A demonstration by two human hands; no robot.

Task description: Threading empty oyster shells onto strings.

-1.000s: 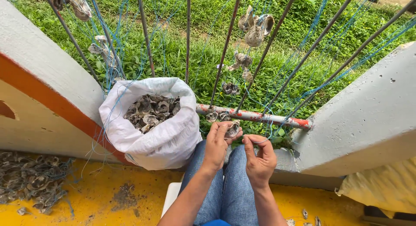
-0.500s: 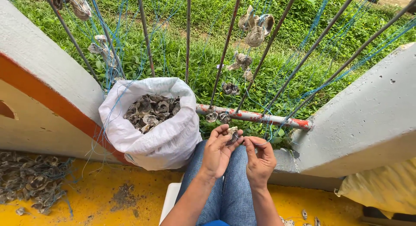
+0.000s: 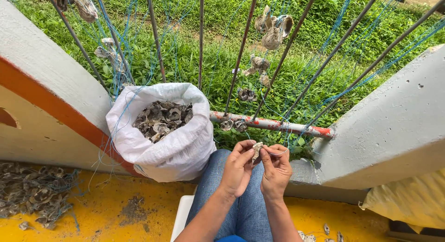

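My left hand [image 3: 238,167] pinches a small pale oyster shell [image 3: 257,150] above my knees. My right hand [image 3: 276,168] meets it from the right, fingers pinched on the same shell and on a thin blue string [image 3: 277,153] that runs up toward the railing. Both hands sit close together over my blue jeans [image 3: 244,214]. To the left stands an open white woven sack [image 3: 181,149] full of grey shells [image 3: 162,118].
A railing of thin metal bars [image 3: 241,51] with a rusty lower rail [image 3: 273,125] stands ahead, hung with strung shells [image 3: 272,28] on blue lines. Concrete walls [image 3: 394,126] flank it. Strung shells [image 3: 34,195] are heaped on the yellow floor [image 3: 130,214] at left.
My hands have drawn closer together and slightly lower, both now pinching the shell; a second earlier the left hand was up by the rail and the right was apart.
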